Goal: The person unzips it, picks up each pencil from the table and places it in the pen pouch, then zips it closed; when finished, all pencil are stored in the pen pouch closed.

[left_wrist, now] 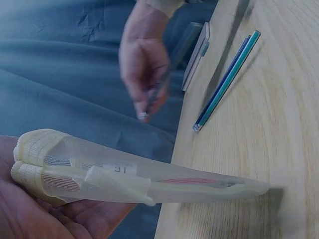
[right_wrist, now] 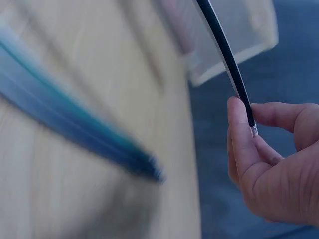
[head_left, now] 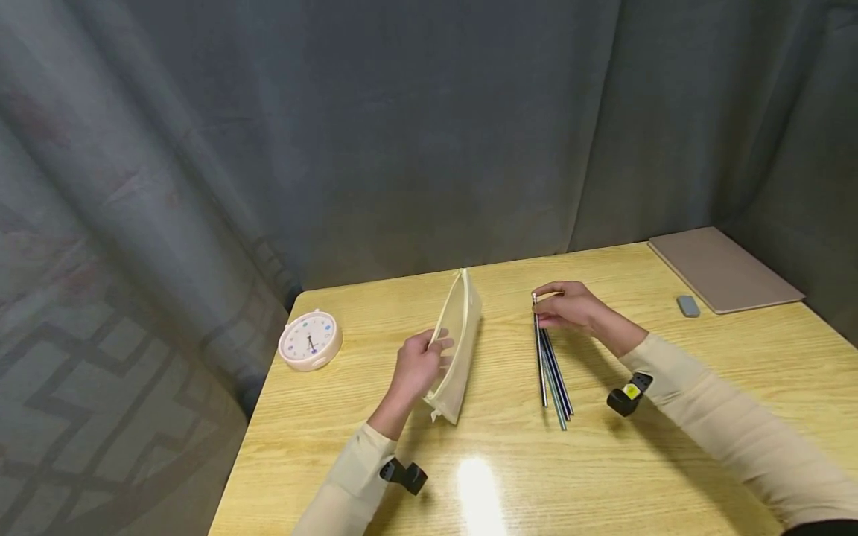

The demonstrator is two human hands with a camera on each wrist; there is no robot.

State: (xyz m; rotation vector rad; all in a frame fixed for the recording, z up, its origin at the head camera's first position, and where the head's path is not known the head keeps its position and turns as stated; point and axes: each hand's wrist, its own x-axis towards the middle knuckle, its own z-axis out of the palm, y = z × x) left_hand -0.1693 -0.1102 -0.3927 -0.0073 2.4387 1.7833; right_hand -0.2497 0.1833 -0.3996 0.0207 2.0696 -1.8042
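Observation:
My left hand [head_left: 417, 362] holds a cream mesh zip pouch [head_left: 469, 335] by its near side, its mouth gaping and several fingers showing through the mesh. In the left wrist view, a reddish strip [left_wrist: 192, 181] shows through the pouch's fabric. To the right of the pouch, my right hand [head_left: 570, 304] pinches a dark pencil [right_wrist: 227, 50] between thumb and fingers, close to its silvery end. Several blue and teal pencils [head_left: 558, 380] lie in a loose bunch on the table below and beside that hand; they are blurred in the right wrist view.
A pink round clock [head_left: 310, 339] stands at the table's left. Far right lie a small grey eraser-like block [head_left: 687, 306] and a flat brownish notebook [head_left: 727, 269]. Grey curtains [head_left: 436, 134] hang along the back edge of the wooden table [head_left: 375, 313].

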